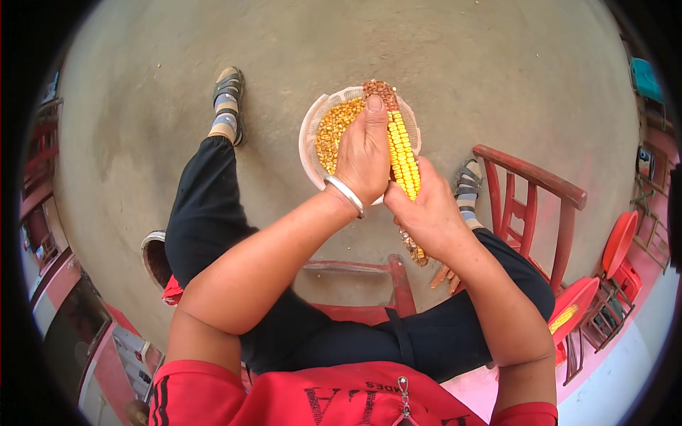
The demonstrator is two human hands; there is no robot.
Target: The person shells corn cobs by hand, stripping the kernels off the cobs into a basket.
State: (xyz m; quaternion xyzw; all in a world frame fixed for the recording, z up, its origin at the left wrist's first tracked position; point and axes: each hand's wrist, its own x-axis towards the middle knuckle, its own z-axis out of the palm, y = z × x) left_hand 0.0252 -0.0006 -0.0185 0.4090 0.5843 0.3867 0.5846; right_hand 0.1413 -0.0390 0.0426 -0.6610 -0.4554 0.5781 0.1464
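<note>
Clamped on a corn cob point(403, 156), our left hand point(364, 153) pressed near its bared end, above the basket point(307, 150) of kernels point(334, 131); our right hand point(430, 213) gripped lower, where firmness probably best steadied it.

On the concrete floor point(455, 64) around me, I see a red wooden chair point(529, 174) standing to my right, a round red object point(620, 243) farther off and a teal object point(646, 79) beyond
</note>
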